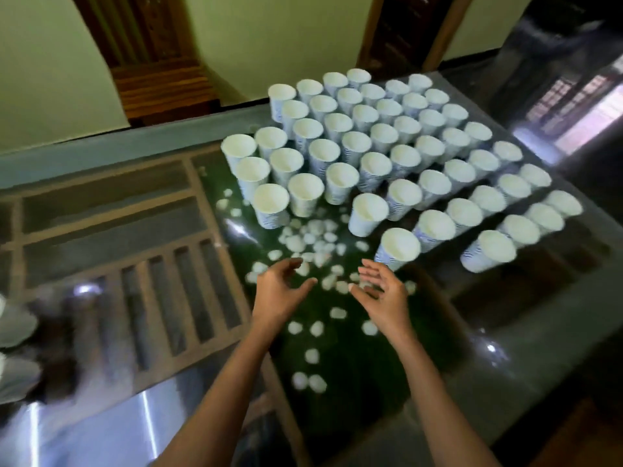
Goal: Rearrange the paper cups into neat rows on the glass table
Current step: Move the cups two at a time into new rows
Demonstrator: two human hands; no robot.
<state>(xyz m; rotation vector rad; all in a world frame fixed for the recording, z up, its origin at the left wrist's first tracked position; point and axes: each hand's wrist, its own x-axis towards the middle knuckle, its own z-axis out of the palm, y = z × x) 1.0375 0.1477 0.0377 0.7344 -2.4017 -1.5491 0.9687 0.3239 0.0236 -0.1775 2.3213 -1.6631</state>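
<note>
Paper cups (pixel 375 166) in rows, just beyond left hand (pixel 279 291), right hand (pixel 384 298), both empty

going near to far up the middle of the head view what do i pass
left hand and right hand side by side → nearest paper cup → block of paper cups in rows → wooden furniture → pale green wall

Only one cam here: head-worn wide-angle, tilted steeply down and forward over the glass table (pixel 499 358). Pretty close up, the arms (pixel 215 399) enter from 6 o'clock and the paper cups (pixel 375 162) sit up toward 12 to 1 o'clock.
</note>
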